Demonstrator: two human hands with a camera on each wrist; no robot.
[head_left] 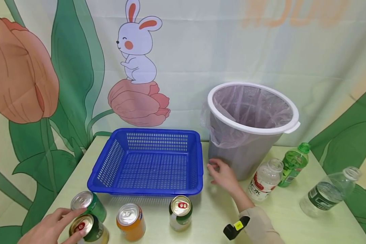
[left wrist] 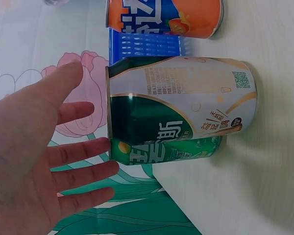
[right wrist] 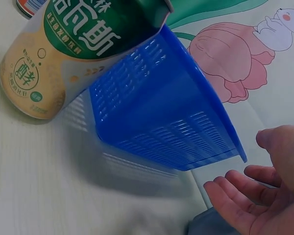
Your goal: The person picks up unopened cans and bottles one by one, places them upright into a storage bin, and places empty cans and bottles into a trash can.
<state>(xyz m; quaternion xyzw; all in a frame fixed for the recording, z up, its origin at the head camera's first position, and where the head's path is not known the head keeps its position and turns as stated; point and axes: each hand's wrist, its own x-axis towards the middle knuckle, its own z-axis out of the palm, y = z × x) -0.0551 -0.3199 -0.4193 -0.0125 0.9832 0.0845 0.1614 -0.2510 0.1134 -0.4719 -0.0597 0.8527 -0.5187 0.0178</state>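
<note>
Left grip [left wrist: 27, 147] splays beside a QR-coded can [left wrist: 181, 98]; right grip [head_left: 224, 174] hangs loose; a second can [right wrist: 71, 54] reads "瓦斯".

Creased pale fabric backdrop [head_left: 189, 51] is hanging behind a pale table [head_left: 211, 217]. Printed rabbit [head_left: 139, 51] is sitting on a pink tulip [head_left: 134, 101]; bigger orange tulip [head_left: 21, 71] is showing left of the rabbit, green leaf [head_left: 71, 57] rising between. Blurry orange lettering [head_left: 280, 22] is running right of the rabbit. Table is stretching below it, catching soft shadows.

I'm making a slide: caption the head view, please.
Left hand at four drink cans, right hand near blue basket and lined bin, three bottles at right.
</note>
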